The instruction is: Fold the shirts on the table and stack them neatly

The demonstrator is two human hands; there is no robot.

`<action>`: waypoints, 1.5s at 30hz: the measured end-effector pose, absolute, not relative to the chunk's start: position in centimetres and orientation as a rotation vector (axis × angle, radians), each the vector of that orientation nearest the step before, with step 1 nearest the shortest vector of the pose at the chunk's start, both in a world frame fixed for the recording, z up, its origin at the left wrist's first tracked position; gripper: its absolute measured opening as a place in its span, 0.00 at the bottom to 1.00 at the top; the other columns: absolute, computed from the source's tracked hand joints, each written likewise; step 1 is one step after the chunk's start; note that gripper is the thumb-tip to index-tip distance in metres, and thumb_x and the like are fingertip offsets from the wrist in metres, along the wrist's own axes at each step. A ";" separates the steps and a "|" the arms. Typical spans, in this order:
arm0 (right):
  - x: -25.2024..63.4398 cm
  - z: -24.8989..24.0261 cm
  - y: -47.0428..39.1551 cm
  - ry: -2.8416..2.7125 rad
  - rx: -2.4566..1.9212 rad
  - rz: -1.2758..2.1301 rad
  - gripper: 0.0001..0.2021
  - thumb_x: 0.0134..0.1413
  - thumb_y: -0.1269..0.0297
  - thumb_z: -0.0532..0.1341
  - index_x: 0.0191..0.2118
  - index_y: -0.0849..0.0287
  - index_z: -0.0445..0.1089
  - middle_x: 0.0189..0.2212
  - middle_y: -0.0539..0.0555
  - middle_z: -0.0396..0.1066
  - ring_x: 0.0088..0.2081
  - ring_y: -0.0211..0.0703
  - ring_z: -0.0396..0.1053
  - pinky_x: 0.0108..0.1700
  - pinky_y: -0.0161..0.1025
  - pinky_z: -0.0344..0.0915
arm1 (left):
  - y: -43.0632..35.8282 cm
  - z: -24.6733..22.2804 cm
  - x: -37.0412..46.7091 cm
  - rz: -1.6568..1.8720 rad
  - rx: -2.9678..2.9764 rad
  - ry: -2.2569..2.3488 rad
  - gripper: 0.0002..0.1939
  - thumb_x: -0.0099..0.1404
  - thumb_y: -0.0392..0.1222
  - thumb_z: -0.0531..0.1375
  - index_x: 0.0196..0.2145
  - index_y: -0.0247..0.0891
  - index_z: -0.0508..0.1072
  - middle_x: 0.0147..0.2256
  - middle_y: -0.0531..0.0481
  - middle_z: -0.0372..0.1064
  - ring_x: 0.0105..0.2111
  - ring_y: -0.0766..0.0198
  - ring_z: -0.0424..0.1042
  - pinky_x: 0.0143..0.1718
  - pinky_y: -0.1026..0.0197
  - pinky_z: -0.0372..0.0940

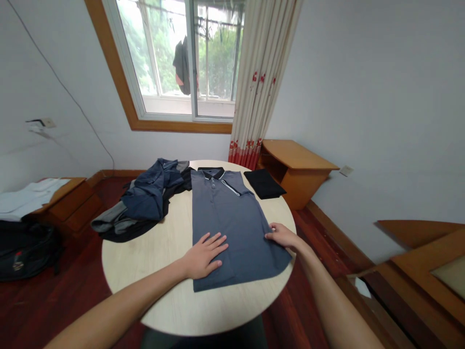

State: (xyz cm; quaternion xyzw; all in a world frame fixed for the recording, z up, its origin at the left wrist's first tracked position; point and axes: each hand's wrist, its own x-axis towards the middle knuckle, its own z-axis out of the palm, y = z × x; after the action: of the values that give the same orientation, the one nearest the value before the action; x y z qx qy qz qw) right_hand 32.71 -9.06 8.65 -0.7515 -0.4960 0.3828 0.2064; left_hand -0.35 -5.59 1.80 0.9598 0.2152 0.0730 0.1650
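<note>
A dark grey polo shirt (232, 228) lies front up on the round table, its black collar with a white stripe at the far end. Its left edge is straight, and no sleeve shows on that side. The right sleeve, with a black and white cuff, lies across the chest. My left hand (205, 254) rests flat on the lower left of the shirt, fingers spread. At the shirt's lower right edge, my right hand (282, 236) pinches the fabric between thumb and fingers.
The round pale table (178, 242) carries a heap of dark clothes (145, 194) at left and a folded black garment (264, 184) at far right. Behind stand a wooden desk (298, 155) and a curtain (265, 72). A black bag (29, 249) sits at far left.
</note>
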 end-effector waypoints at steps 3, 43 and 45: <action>31.6 9.3 -9.6 -1.465 -2.013 1.044 0.13 0.49 0.76 0.60 0.42 0.64 0.73 0.37 0.57 0.78 0.34 0.42 0.75 0.33 0.32 0.66 | -5.3 2.6 -0.4 0.215 2.671 0.611 0.28 0.73 0.55 0.49 0.68 0.48 0.57 0.69 0.46 0.51 0.69 0.50 0.49 0.68 0.41 0.44; 26.7 3.7 22.1 -2.174 -1.917 0.165 0.28 0.68 0.54 0.47 0.66 0.64 0.61 0.68 0.63 0.54 0.69 0.54 0.52 0.68 0.50 0.48 | -5.3 -1.6 8.7 0.719 2.980 0.233 0.10 0.71 0.52 0.59 0.37 0.51 0.78 0.28 0.55 0.66 0.28 0.66 0.59 0.30 0.58 0.47; 25.7 3.7 22.0 -2.226 -1.925 0.173 0.28 0.69 0.54 0.46 0.66 0.65 0.60 0.68 0.63 0.54 0.69 0.54 0.52 0.68 0.49 0.48 | -5.3 -1.3 8.7 0.756 2.984 0.217 0.10 0.72 0.47 0.58 0.33 0.51 0.78 0.29 0.55 0.67 0.29 0.66 0.60 0.32 0.57 0.48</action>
State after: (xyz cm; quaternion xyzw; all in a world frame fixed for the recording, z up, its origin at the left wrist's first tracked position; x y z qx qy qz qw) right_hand 25.74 21.97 3.67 -0.6500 -0.7516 0.0585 0.0964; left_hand 8.69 -5.28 -1.25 0.9666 0.0704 0.2448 0.0280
